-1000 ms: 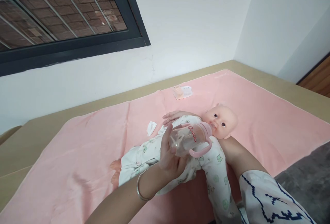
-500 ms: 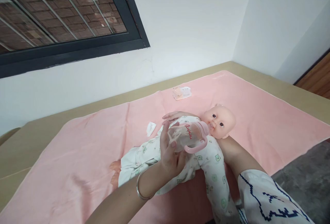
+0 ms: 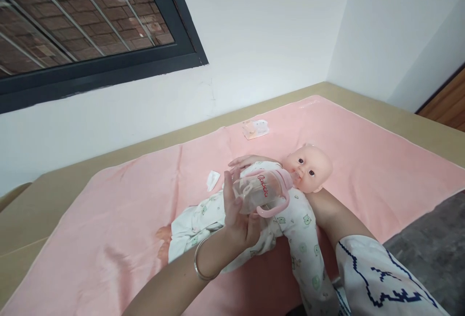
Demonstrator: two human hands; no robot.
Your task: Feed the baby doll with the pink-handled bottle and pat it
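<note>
A baby doll (image 3: 308,168) in white pajamas with green prints lies on its back, its head toward the right. My left hand (image 3: 240,216), wearing a silver bangle, is closed around the base of a clear baby bottle (image 3: 259,191) with a pink collar and pink handles. The bottle is tilted over the doll's chest, its teat at the doll's mouth. My right forearm passes beneath the doll's neck. Beyond the doll's torso my right hand (image 3: 244,162) shows partly, fingers stretched out along its far side; the rest is hidden.
A pink sheet (image 3: 127,209) covers much of the tan surface (image 3: 90,173). Behind the doll lie a small printed packet (image 3: 255,129) and a crumpled white piece (image 3: 212,180). White walls and a dark-framed barred window (image 3: 109,71) stand behind.
My left hand and the bottle have shifted slightly left, the teat still at the doll's mouth. The view has tipped a little; my right arm and the doll stay in place.
</note>
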